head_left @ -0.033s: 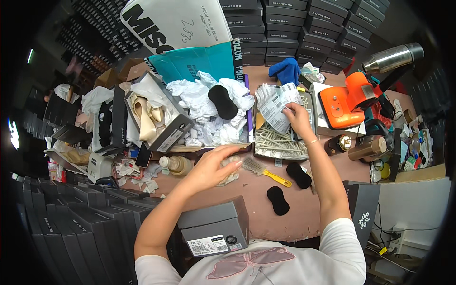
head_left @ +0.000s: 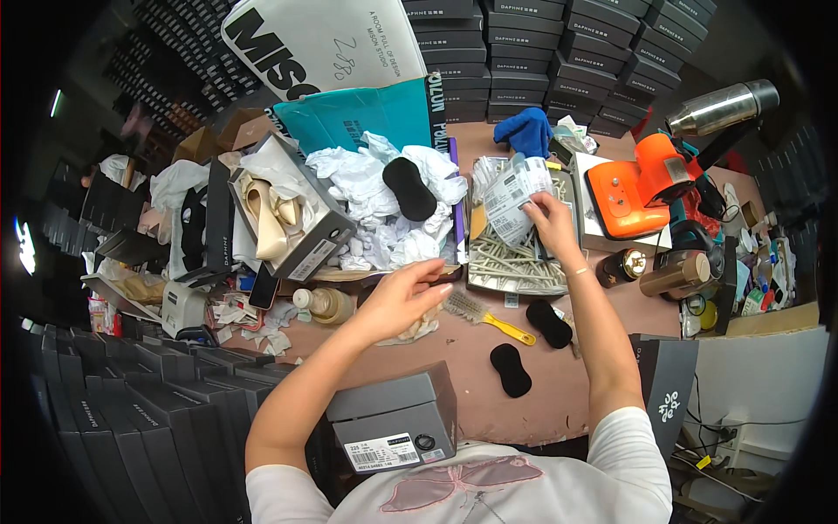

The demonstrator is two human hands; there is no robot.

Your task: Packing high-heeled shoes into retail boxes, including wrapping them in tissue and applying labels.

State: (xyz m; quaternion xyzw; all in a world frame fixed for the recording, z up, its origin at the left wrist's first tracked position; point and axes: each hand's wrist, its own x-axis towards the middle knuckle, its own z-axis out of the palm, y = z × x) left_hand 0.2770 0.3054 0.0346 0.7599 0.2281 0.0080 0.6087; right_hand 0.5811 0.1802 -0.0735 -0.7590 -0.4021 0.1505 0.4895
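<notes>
My right hand (head_left: 552, 218) grips a bunch of white printed label sheets (head_left: 513, 196) above a flat tray (head_left: 515, 262) filled with more label strips. My left hand (head_left: 401, 297) hovers with fingers spread and holds nothing, just above a crumpled pale cloth (head_left: 425, 326) on the brown table. A brush with a yellow handle (head_left: 489, 316) lies right of that hand. A closed grey shoe box (head_left: 393, 419) stands at the table's near edge, in front of my chest.
An open grey box with beige heeled shoes (head_left: 284, 218) sits at the left beside a heap of white tissue paper (head_left: 375, 188). Black oval pads (head_left: 511, 368) lie near the brush. An orange device (head_left: 633, 188), a steel flask (head_left: 720, 106) and a blue cloth (head_left: 526, 131) are at the right.
</notes>
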